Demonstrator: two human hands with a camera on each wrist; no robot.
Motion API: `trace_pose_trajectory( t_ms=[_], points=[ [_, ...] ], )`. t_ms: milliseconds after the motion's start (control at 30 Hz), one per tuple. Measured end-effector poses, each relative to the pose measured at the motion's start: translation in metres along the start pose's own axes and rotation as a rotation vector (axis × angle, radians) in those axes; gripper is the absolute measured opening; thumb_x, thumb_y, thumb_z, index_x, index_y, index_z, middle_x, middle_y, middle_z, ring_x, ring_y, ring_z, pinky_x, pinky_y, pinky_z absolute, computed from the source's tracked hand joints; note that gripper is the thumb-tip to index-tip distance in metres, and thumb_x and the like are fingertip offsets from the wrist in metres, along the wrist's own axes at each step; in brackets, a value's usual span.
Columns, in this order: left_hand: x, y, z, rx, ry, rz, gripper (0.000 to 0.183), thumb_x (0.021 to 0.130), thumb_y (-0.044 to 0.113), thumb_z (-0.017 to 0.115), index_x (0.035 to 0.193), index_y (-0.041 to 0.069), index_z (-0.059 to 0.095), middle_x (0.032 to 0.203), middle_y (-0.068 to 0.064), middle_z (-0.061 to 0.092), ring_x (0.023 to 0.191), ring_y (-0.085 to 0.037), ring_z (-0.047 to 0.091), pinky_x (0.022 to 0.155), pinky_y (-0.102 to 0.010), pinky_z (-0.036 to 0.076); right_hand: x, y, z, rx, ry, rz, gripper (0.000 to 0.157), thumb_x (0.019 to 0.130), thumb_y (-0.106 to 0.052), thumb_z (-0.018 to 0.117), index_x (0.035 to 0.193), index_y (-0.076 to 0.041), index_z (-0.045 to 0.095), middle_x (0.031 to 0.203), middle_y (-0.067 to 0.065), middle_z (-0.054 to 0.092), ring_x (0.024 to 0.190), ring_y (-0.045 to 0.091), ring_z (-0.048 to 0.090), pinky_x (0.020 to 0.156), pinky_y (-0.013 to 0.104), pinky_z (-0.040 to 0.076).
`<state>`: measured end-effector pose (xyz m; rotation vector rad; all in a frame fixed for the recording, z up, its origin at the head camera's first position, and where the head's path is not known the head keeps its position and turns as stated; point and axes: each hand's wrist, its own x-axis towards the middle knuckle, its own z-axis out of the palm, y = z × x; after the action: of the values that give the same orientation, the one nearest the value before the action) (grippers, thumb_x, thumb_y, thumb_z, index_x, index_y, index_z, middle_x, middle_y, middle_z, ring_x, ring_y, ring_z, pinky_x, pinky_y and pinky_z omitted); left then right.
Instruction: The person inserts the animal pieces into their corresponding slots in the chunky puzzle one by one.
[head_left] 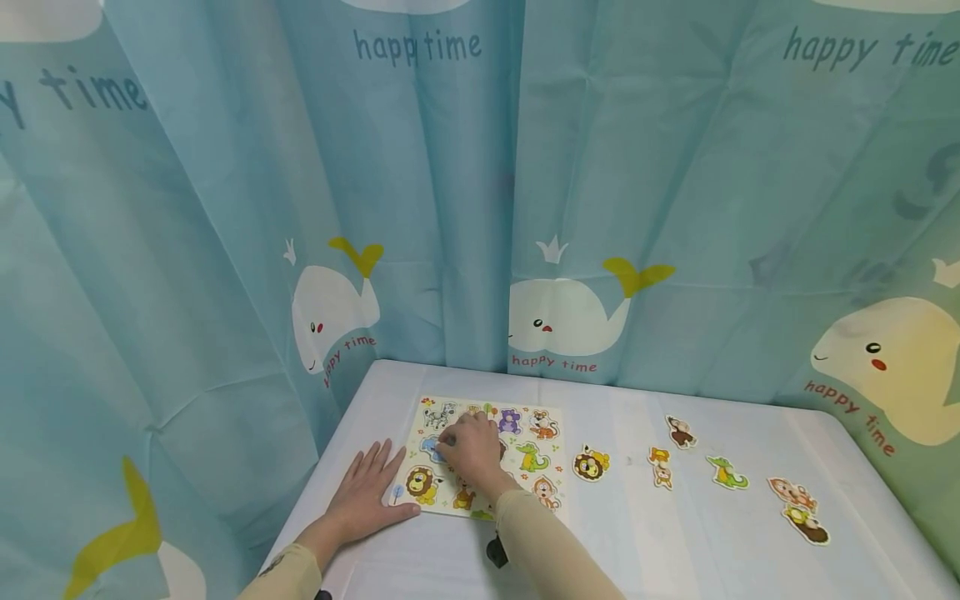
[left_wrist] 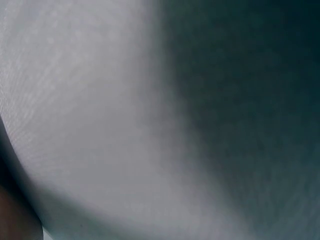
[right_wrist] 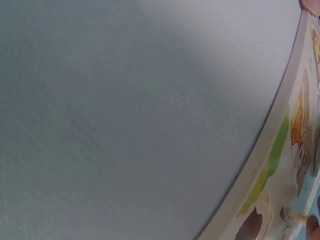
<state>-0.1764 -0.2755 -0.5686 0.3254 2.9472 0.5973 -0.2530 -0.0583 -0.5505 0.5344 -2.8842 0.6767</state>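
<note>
An animal puzzle board (head_left: 487, 458) lies on the white-covered table, with its edge also crossing the right side of the right wrist view. My right hand (head_left: 474, 450) is over the board's left half, its curled fingers and thumb pinching the blue elephant piece (head_left: 431, 448), which they partly cover. Flat on the table, my left hand (head_left: 367, 492) spreads its fingers beside the board's left edge; the thumb reaches the lower left corner. The zebra (head_left: 439, 415), purple animal (head_left: 510, 421), tiger (head_left: 543, 425), crocodile (head_left: 532, 457) and lower lion (head_left: 422, 483) show on the board.
Loose pieces lie to the right: a lion (head_left: 591, 462), a dark brown animal (head_left: 681, 432), an orange animal (head_left: 661, 468), a crocodile (head_left: 727, 472) and two touching or overlapping pieces (head_left: 799, 510). A blue whale-print curtain (head_left: 450, 208) hangs behind the table (head_left: 637, 550).
</note>
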Motion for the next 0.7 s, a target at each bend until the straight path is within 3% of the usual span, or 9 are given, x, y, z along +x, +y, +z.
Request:
trace_pose_trajectory(
  t_ms=[233, 500, 700],
  points=[
    [-0.0004, 0.0008, -0.0025, -0.003, -0.027, -0.009, 0.107, 0.083, 0.077, 0.063, 0.162, 0.011, 0.032, 0.169, -0.017, 0.018, 0.156, -0.038, 0.008, 0.125, -0.056, 0.003, 0.0011, -0.0026, 0.0018, 0.011, 0.005, 0.012, 0.013, 0.089, -0.039, 0.080, 0.092, -0.027, 0.083, 0.091, -0.009, 0.063, 0.092, 0.018, 0.051, 0.083, 0.039, 0.045],
    [-0.0009, -0.0012, -0.0003, -0.010, 0.000, 0.002, 0.108, 0.082, 0.078, 0.063, 0.161, 0.011, 0.033, 0.169, -0.017, 0.019, 0.156, -0.037, 0.010, 0.125, -0.055, 0.004, 0.0028, -0.0020, 0.0077, -0.003, 0.026, 0.027, 0.012, 0.088, -0.039, 0.080, 0.090, -0.027, 0.082, 0.088, -0.008, 0.062, 0.090, 0.019, 0.050, 0.080, 0.039, 0.044],
    [-0.0010, 0.0000, -0.0024, -0.007, -0.017, -0.003, 0.106, 0.083, 0.076, 0.063, 0.162, 0.012, 0.032, 0.169, -0.017, 0.018, 0.156, -0.038, 0.008, 0.125, -0.056, 0.002, 0.0022, -0.0041, 0.0080, 0.000, 0.039, 0.029, 0.011, 0.087, -0.037, 0.082, 0.088, -0.026, 0.082, 0.088, -0.008, 0.063, 0.089, 0.019, 0.050, 0.079, 0.038, 0.044]
  ],
)
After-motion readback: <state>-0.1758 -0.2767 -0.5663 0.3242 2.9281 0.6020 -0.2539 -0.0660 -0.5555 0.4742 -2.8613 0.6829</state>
